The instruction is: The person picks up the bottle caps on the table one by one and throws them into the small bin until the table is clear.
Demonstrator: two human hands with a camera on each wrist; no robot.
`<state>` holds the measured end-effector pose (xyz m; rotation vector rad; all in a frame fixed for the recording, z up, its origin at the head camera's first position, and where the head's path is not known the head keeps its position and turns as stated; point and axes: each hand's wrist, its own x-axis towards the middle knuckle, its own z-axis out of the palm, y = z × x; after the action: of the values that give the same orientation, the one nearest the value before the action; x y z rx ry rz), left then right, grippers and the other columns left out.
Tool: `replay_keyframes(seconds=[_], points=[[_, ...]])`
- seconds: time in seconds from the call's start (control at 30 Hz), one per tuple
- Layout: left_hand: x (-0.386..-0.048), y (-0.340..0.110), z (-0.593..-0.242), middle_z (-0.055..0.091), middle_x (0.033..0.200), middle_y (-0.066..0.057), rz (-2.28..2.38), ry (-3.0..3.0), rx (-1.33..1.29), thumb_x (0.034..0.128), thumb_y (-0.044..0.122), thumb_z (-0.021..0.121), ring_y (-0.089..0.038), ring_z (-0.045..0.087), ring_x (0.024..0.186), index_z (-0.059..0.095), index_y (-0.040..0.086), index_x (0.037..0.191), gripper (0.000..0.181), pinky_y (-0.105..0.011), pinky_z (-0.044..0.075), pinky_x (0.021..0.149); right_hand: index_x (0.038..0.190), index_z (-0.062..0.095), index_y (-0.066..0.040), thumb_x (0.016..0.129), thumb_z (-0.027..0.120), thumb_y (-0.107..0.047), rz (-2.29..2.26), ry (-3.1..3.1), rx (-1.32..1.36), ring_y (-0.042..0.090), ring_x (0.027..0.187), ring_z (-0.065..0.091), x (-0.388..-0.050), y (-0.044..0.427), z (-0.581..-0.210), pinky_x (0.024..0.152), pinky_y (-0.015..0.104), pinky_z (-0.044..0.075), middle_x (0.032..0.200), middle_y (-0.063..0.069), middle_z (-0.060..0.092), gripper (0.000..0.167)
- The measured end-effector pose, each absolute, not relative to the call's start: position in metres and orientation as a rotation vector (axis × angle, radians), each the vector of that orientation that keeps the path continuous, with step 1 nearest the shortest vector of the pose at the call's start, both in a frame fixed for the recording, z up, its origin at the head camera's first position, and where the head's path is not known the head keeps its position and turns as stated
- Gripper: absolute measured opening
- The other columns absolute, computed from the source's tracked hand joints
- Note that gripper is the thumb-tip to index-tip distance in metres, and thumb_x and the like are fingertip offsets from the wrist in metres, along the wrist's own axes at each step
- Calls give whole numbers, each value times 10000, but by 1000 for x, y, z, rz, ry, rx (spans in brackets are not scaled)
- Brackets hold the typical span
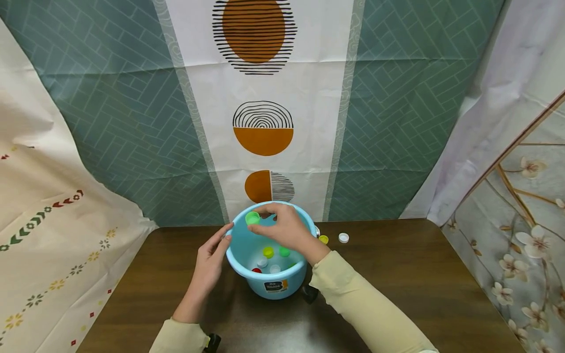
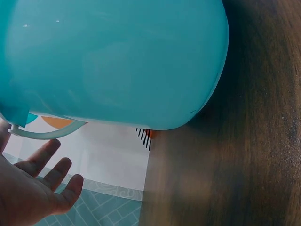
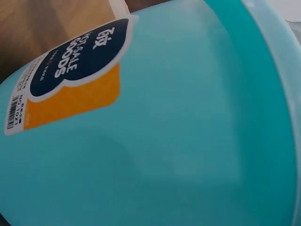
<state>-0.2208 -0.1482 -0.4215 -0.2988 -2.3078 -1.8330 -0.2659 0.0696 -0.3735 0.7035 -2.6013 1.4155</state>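
A light blue plastic bucket (image 1: 273, 274) stands upright on the table, with several yellow, green, white and red bottle caps at its bottom. Over the bucket's mouth, my right hand (image 1: 287, 228) pinches a green bottle cap (image 1: 252, 218) between thumb and fingers. My left hand (image 1: 209, 260) touches the rim on the left side with its fingertips; in the left wrist view three of its fingers (image 2: 59, 174) stretch out loosely beside the bucket's thin handle (image 2: 47, 134). The right wrist view shows only the bucket's side and its label (image 3: 75, 70); the right hand is hidden there.
A yellow cap (image 1: 323, 239) and a white cap (image 1: 344, 238) lie on the brown wooden table (image 1: 397, 284) to the right of the bucket. Patterned cloth (image 1: 282, 83) hangs close behind the bucket and along both sides of the table.
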Motion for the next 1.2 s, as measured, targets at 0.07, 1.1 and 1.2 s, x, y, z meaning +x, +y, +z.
replay_keyframes(seconds=[0.07,1.1,1.2], points=[[-220,-148,-421,595,1276,-76,-1838,-2307,-295,957,323,524,-304,578,1079,544,208,1322,383,-220,502,795,1099,655,-324,774,699,-517,1419,-2606,699,83,1030,557,-266,69,-374,854,317,476,1042,-193,623,380],[-233,-152,-441,575,1300,11,-1772,-2318,-266,957,373,506,-206,587,1077,546,315,1301,351,-221,498,806,1217,627,-254,763,684,-562,1366,-2617,676,77,1159,519,-265,73,-375,958,376,445,1203,-166,608,551],[-233,-152,-441,589,1281,-2,-1766,-2321,-263,957,375,506,-220,591,1064,545,314,1302,352,-222,498,802,1195,634,-290,759,686,-565,1367,-2612,650,79,1155,522,-265,77,-373,958,375,447,1211,-161,604,518]])
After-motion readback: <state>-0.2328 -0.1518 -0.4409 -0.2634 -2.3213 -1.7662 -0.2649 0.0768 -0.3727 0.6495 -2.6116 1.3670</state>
